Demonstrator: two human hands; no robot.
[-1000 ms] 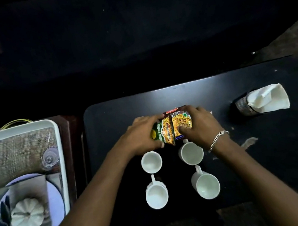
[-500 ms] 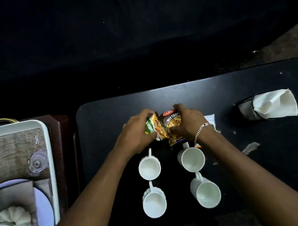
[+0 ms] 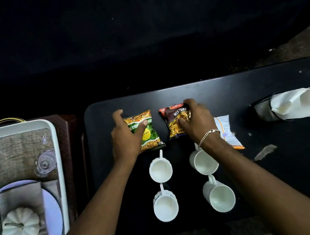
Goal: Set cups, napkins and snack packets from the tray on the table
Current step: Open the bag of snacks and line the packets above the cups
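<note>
Two snack packets lie flat side by side on the black table [image 3: 281,168]. My left hand [image 3: 127,138] grips the green and yellow packet [image 3: 149,136] from its left side. My right hand [image 3: 196,122], with a bracelet at the wrist, grips the dark red "MIXTURE" packet [image 3: 175,120] from its right side. A third, pale packet [image 3: 226,132] lies partly under my right wrist. Several white cups stand in two rows nearer me: cup [image 3: 160,169], cup [image 3: 206,163], cup [image 3: 165,207], cup [image 3: 222,198]. White napkins [image 3: 295,104] sit in a black mesh holder [image 3: 264,109] at the right.
The white tray [image 3: 56,154] stands to the left of the table on a dark stand; it holds a woven mat, a clear glass [image 3: 45,163] and a plate with a small white pumpkin [image 3: 21,228]. A pale smear [image 3: 265,152] marks the table at right.
The two packets, held together upright between my hands, have been drawn apart and laid flat side by side. The third pale packet shows more.
</note>
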